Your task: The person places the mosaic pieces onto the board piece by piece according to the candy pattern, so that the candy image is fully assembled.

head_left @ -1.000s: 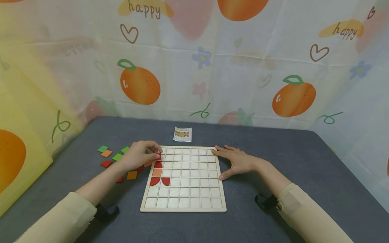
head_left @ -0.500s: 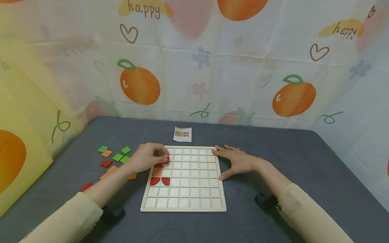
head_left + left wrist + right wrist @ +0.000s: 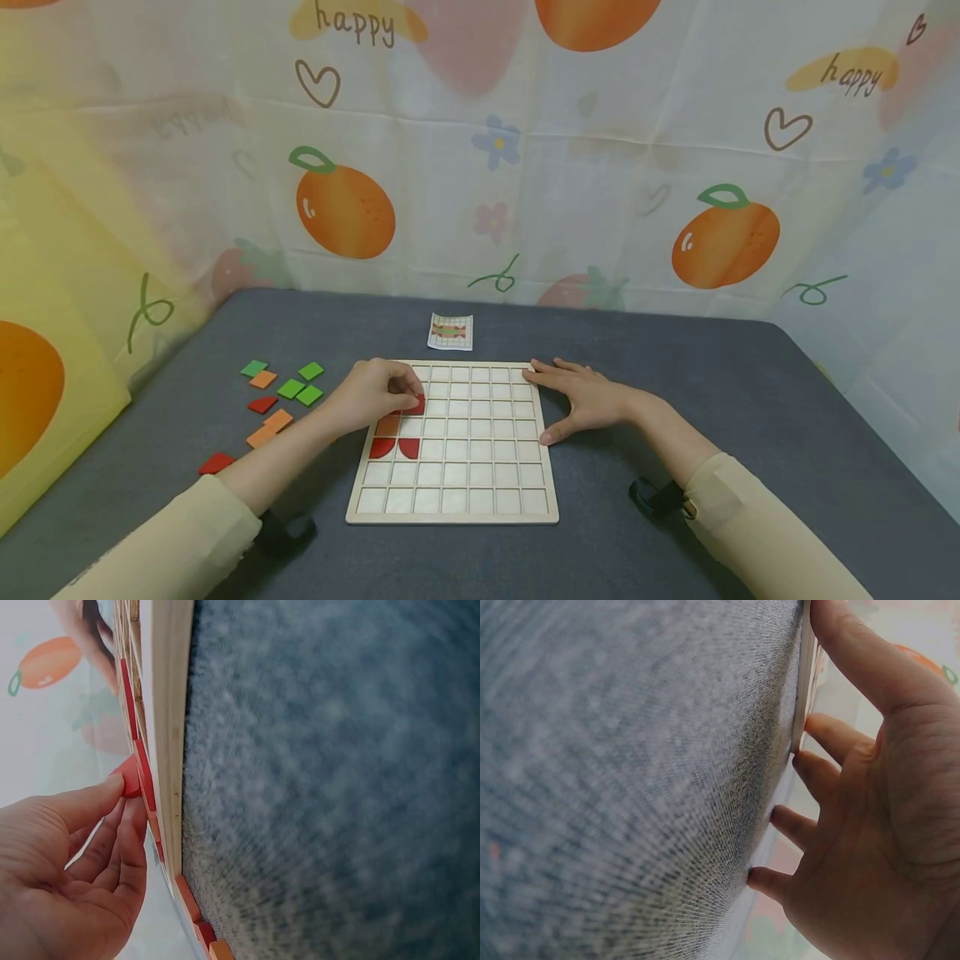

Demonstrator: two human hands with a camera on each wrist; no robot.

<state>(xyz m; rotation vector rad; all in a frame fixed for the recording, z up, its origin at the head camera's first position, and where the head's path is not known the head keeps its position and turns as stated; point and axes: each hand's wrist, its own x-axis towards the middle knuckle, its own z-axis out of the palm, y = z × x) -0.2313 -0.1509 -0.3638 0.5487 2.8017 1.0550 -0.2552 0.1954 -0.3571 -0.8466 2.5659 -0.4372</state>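
Observation:
My left hand (image 3: 366, 397) pinches a red piece (image 3: 417, 406) between thumb and fingers, low over the left side of a pale wooden grid board (image 3: 452, 520). The left wrist view shows this red piece (image 3: 130, 778) tilted at the fingertips, close by other red pieces in the grid. Set in the board's left columns are an orange square (image 3: 387, 427), a red rounded piece (image 3: 382, 447) and another red rounded piece (image 3: 409, 448). My right hand (image 3: 588, 396) lies with fingers spread, its thumb and index finger touching the board's right edge.
Loose pieces lie left of the board: several green tiles (image 3: 291, 388), several orange ones (image 3: 262, 436), a red piece (image 3: 262, 404) and another red piece (image 3: 217, 463). A small printed pattern card (image 3: 451, 332) rests beyond the board on the dark table (image 3: 637, 550).
The left hand has moved right and slightly nearer with the red piece, from the board's far left edge to further inside the grid. The right hand has stayed in place.

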